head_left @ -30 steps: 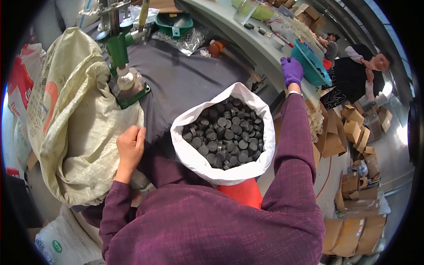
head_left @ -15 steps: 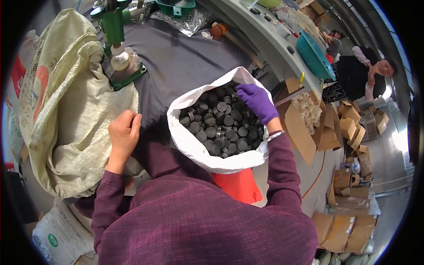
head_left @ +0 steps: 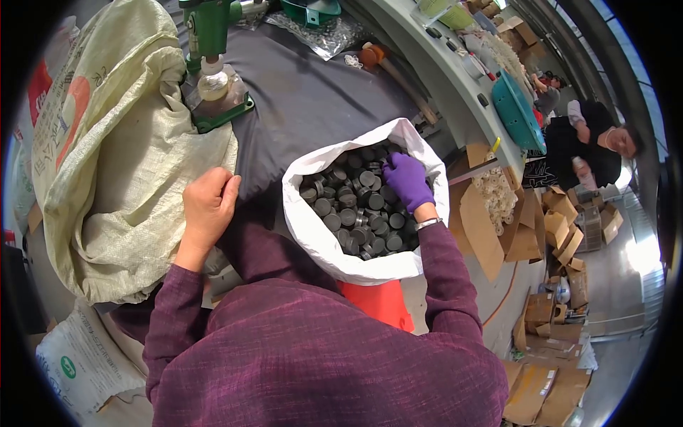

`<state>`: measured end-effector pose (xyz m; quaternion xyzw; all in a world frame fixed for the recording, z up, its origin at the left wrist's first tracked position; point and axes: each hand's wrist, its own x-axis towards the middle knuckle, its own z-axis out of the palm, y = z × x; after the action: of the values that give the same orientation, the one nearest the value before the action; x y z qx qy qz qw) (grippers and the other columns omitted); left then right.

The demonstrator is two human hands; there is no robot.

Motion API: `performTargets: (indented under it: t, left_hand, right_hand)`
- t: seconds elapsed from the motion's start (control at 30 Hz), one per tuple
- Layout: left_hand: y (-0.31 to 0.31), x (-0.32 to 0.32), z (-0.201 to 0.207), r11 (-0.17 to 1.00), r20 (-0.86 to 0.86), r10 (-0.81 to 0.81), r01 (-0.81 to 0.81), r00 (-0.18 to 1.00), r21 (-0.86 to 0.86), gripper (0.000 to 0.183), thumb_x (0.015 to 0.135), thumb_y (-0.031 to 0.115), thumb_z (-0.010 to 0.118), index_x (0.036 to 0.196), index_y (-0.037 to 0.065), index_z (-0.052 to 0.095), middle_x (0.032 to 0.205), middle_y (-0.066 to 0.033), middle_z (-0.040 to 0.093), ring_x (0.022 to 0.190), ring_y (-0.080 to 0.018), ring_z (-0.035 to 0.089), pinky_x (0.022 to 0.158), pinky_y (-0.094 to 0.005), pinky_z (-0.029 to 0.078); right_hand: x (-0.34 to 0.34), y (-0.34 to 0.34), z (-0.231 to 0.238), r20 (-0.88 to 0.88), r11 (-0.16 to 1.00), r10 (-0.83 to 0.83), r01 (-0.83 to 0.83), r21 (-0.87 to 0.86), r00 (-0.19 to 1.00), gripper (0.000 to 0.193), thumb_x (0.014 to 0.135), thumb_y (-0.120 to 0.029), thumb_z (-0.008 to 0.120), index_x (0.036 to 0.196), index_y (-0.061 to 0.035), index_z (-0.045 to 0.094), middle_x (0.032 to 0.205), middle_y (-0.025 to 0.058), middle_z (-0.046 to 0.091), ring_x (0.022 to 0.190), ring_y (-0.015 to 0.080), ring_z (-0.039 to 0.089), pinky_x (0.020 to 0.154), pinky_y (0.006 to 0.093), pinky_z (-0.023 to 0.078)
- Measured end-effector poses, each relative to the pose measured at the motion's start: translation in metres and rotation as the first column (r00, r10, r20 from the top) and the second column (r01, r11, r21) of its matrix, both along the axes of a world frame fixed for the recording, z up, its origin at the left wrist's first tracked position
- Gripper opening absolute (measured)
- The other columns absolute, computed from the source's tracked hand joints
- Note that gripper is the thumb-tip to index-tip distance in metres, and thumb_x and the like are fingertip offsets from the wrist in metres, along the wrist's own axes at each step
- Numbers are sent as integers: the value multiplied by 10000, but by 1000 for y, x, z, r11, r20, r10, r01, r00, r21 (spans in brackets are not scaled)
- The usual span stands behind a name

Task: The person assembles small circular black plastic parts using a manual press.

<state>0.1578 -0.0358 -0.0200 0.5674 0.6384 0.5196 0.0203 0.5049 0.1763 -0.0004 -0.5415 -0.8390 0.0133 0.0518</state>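
Note:
A white bag (head_left: 311,245) stands open in front of me, filled with small black round pieces (head_left: 358,217) like thick discs or caps. My right hand (head_left: 408,183), in a purple glove, reaches over the bag's right side, its fingers curled down among the discs. Whether a disc is pinched in them is hidden. My left hand (head_left: 210,203), bare, is closed in a fist beside the edge of a pale woven sack (head_left: 139,185); the inside of the fist does not show.
A green hand press (head_left: 206,32) stands on the dark-covered table (head_left: 306,92). An orange-headed hammer (head_left: 371,55) lies near its far edge. Right are a teal basin (head_left: 514,112) and a carton of pale rings (head_left: 491,196). Another person (head_left: 590,146) stands beyond.
My right hand has moved slightly left and lower into the bag, among the discs. My left hand keeps its fist beside the sack. The whole view has shifted a little.

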Motion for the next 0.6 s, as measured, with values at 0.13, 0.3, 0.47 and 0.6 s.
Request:
performTargets:
  t: [0.13, 0.3, 0.47, 0.6]
  left_hand:
    - [-1, 0, 1, 1000, 1, -3, 3, 1000, 16, 165, 828, 85, 691, 741, 36, 559, 683, -134, 580, 594, -338, 576, 525, -402, 423]
    - [0, 0, 0, 1000, -10, -2, 2, 1000, 25, 165, 826, 86, 692, 742, 36, 559, 689, -138, 578, 594, -341, 572, 525, -407, 420]
    - [-1, 0, 2, 1000, -4, -2, 2, 1000, 8, 169, 831, 88, 686, 741, 36, 553, 680, -138, 569, 595, -349, 566, 525, -411, 415]
    - [0, 0, 2, 1000, -8, 0, 0, 1000, 9, 174, 834, 89, 685, 742, 37, 547, 678, -139, 570, 596, -348, 568, 523, -411, 414]
  right_hand:
    - [12, -2, 1, -336, 998, -6, -17, -67, 942, 231, 899, -175, 613, 1065, -25, 669, 918, 145, 695, 819, 284, 659, 757, 376, 512]
    - [20, -23, 38, -829, 842, -371, -225, -490, 417, 240, 920, -131, 601, 1098, 19, 662, 952, 78, 680, 811, 180, 644, 770, 285, 530]
    - [17, -40, 39, -905, 640, -385, -654, -404, 182, 264, 941, -113, 575, 1150, 41, 625, 943, 89, 640, 875, 199, 657, 776, 309, 558]
    - [13, -46, 30, -940, 774, -237, -537, -335, 245, 358, 938, -249, 566, 1157, 31, 607, 878, 66, 647, 825, 207, 641, 789, 324, 527]
